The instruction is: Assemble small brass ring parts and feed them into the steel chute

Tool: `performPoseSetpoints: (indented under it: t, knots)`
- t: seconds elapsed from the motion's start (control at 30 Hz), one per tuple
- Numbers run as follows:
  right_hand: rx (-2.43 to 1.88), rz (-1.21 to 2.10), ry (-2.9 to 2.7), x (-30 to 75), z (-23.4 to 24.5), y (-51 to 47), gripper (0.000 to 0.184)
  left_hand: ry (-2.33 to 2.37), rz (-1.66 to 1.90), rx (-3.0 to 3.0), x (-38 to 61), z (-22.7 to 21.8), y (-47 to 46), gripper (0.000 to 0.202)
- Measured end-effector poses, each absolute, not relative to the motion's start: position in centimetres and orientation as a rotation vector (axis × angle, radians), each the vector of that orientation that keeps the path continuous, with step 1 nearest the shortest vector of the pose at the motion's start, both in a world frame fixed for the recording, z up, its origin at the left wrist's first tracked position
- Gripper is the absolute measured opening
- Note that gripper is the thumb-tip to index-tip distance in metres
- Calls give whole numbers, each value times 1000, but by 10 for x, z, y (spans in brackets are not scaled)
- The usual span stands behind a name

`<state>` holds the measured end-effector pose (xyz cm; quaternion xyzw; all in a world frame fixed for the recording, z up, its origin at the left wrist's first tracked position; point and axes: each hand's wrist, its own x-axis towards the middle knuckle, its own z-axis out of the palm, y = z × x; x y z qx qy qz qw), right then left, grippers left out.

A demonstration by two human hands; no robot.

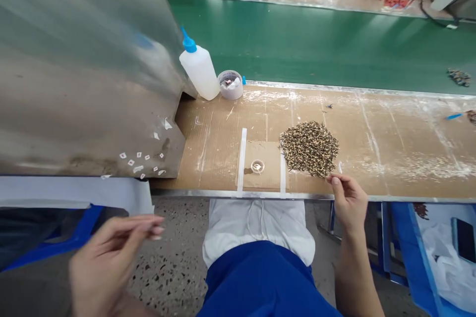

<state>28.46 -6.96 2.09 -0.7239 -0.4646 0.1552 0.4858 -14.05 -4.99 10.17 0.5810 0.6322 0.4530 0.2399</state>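
Right of the small dish (258, 166), just by the near edge of the tiny-part pile (309, 148), pinching with the right hand (348, 202); cannot tell on what. Left of the dish, cannot read the left hand's (107, 262) blurred grip. Best pinched lightly, without scattering.

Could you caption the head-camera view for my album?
Right hand beside a speckled heap of tiny parts, left hand off the workbench.
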Motion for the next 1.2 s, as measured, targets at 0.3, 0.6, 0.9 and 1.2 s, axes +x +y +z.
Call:
performPoseSetpoints:
  t: [0.3,0.6,0.9,1.2]
  knots:
    - [-1428,527,-1708,208,27,-28,12,1207,928,1262,-45,32,-9,19]
    - [-1318,437,-1887,183,11,4,11,1016,844,1209,-22,13,-2,22]
    - [-1259,365,-2089,182,27,11,19,946,927,1498,-15,11,4,11]
    - [-1232,249,-2076,183,25,16,15,904,926,1611,-24,10,3,17]
